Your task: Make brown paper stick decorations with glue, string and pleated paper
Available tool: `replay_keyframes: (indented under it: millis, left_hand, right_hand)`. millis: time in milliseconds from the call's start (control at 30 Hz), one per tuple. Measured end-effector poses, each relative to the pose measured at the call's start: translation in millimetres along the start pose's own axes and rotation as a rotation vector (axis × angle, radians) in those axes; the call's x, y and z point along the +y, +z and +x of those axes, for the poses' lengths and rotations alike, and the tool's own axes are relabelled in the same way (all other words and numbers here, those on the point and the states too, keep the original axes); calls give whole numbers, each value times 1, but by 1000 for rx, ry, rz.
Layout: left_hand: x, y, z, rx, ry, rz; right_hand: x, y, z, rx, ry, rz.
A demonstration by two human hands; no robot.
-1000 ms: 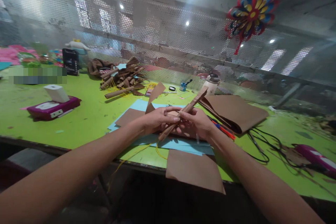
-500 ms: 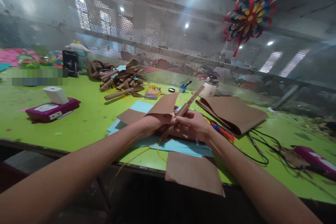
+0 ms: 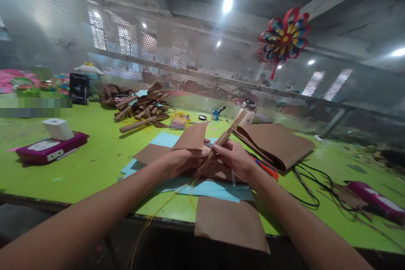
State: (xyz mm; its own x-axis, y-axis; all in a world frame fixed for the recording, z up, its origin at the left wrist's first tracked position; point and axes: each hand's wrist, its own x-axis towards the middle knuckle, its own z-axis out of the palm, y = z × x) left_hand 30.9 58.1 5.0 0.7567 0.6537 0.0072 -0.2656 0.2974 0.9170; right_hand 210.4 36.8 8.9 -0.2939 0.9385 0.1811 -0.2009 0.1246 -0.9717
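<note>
A slim brown paper roll slants up and right between my two hands. My right hand is closed on it, thumb pressed along its side. The fingers of my left hand are closed around its lower part, partly hidden. A small greyish piece shows between the fingertips; its kind is unclear. Beside the roll, a brown paper sheet rises above my left hand; whether that hand grips it, I cannot tell. Yellow string trails below the roll over the table edge. Light-blue sheets lie under my hands.
A brown sheet overhangs the front edge of the green table. Folded brown paper, a red-orange cutter and black cable lie right. Brown rolls, a jar and a bottle stand behind.
The whole view has shifted, so the table and objects appear lower and slightly left. Both hands stay at the paper roll, and the greyish piece between the fingertips shows more clearly.
</note>
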Motion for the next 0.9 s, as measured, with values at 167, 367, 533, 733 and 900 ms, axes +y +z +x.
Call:
replay_keyframes:
  millis: [167, 367, 533, 733, 900]
  left_hand:
    - [0, -10, 6, 237, 105, -69]
    - [1, -20, 14, 442, 246, 1]
    - [5, -25, 14, 443, 302, 21]
    - [8, -23, 11, 449, 268, 23]
    - [8, -20, 11, 486, 292, -61]
  right_hand:
    - [-11, -11, 1, 141, -16, 88]
    - [-11, -12, -3, -10, 80, 56]
    - [-11, -7, -8, -112, 105, 11]
    - [-14, -3, -10, -164, 109, -7]
    - [-14, -3, -11, -179, 115, -7]
